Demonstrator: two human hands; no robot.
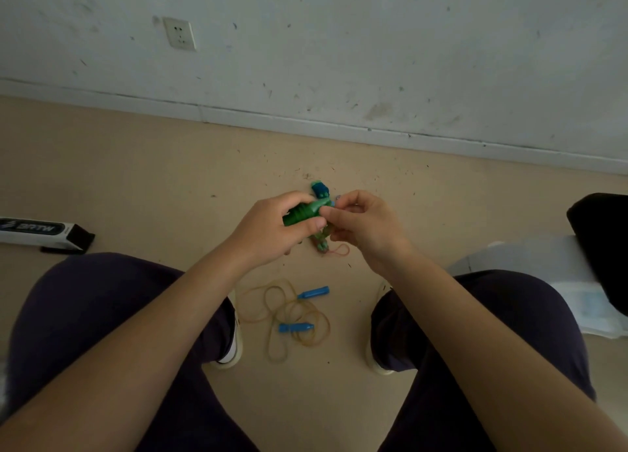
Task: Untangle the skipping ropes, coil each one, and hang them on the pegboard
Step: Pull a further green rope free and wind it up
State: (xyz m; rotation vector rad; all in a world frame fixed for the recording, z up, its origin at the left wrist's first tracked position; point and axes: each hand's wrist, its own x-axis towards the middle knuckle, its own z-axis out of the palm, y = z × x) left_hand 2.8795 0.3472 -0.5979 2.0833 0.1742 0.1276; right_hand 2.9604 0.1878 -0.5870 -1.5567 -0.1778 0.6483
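The left hand (272, 229) wraps its grip round a green ribbed handle (302, 213), while the right hand (362, 224) pinches the cord end just beside that handle's tip. Light, hard handles give the surest hold; the thin cord looks limp and apt to snag. Well below both grips, the blue-handled skipping rope (295, 319) lies loosely tangled on the floor (153, 180).

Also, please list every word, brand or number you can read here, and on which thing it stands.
"BRTW": on the white and black box on the floor at the left; the first letter is blurred, so I am not sure of it.
White packaging at the right: no print readable.
Wall socket: no text.
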